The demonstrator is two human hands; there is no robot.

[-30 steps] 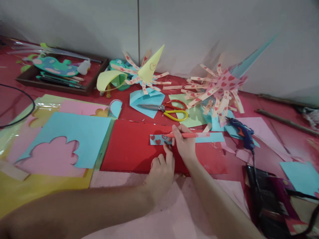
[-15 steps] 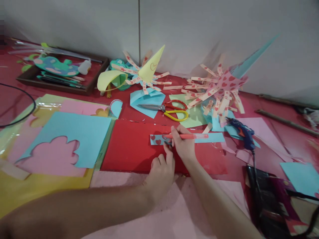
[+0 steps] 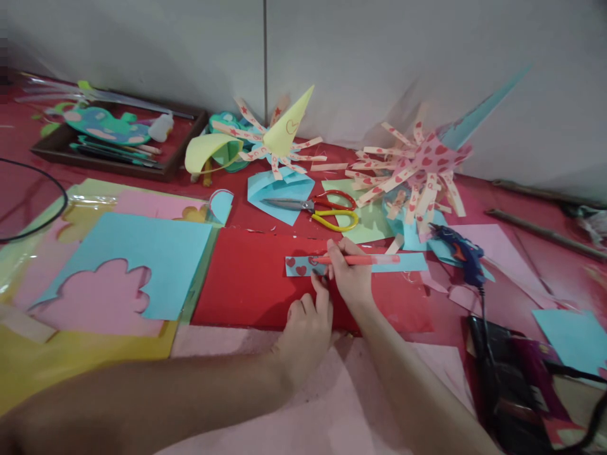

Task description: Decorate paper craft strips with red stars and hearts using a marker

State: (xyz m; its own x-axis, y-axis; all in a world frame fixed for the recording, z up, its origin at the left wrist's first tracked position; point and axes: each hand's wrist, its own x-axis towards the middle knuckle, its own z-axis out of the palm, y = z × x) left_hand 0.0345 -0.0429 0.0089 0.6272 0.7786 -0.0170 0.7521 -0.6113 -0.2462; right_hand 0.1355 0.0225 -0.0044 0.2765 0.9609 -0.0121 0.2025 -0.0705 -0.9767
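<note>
A narrow blue paper strip (image 3: 403,262) lies across a red board (image 3: 246,284); dark red hearts are drawn at its left end. My right hand (image 3: 351,275) is closed around a red pen (image 3: 365,260), its tip at a heart outline on the strip. From below, my left hand (image 3: 306,328) holds the strip down with its index fingertip, the other fingers curled in. The left thumb is mostly hidden. Just beyond the board, scissors (image 3: 308,206) with one red and one yellow handle lie on folded blue paper (image 3: 279,183).
Behind stand paper crafts with a yellow cone (image 3: 287,129) and a blue cone (image 3: 484,114). A blue glue gun (image 3: 462,253) lies at right, its cord running past a black wallet (image 3: 497,354). Cut coloured sheets (image 3: 156,253) and a brown tray (image 3: 184,148) are at left.
The pen's back end has shifted very slightly to the right, and my right hand has moved a little with it. My left hand stays in place on the strip.
</note>
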